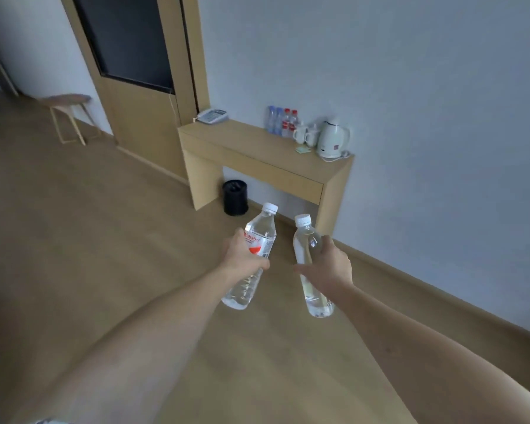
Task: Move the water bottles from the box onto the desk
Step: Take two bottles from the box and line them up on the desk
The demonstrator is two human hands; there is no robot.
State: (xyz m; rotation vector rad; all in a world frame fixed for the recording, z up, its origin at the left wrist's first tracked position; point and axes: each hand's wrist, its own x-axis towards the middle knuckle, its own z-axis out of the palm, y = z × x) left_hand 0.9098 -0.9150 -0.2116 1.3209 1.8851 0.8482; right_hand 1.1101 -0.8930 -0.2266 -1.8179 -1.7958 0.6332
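Observation:
My left hand (242,255) grips a clear water bottle with a red-and-white label (259,231) around its middle, white cap pointing away from me. My right hand (331,264) holds a second clear water bottle (306,240), its label side hidden. Both bottles hang in the air over the wooden floor, short of the light wooden desk (251,148) against the wall. Several water bottles (282,120) stand at the back of the desk top. The box is out of view.
On the desk sit a white phone (211,115) at the left, two white mugs (305,134) and a white kettle (332,139) at the right. A black bin (234,197) stands under the desk. A stool (66,114) stands at the far left near the door.

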